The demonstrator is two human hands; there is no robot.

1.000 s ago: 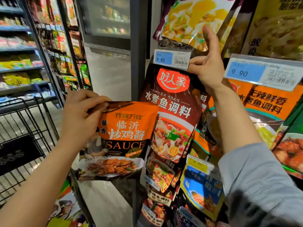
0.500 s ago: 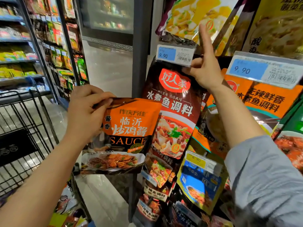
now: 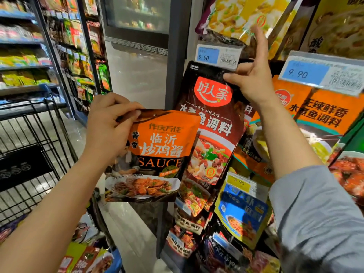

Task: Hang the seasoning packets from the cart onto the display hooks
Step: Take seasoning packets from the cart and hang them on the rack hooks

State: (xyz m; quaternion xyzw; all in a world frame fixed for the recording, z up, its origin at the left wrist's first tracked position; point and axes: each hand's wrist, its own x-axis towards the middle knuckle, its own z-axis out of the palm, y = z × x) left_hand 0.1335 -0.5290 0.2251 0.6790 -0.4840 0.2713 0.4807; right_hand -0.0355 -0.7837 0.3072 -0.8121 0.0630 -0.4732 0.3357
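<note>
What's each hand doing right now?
Left hand: pinches the orange sauce packet at its top.
Right hand: grips the dark red packet, index finger raised.

Orange sauce packet [image 3: 157, 152] is held up by its top left corner, facing out, tilted a bit. Dark red packet [image 3: 212, 134] hangs right behind it, overlapping, pinched at the top.

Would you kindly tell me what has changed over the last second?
The right hand has shifted from behind the dark red packet, its thumb now pinching that packet's top edge, index finger still raised. The left hand keeps its grip on the orange sauce packet, barely moved.
</note>
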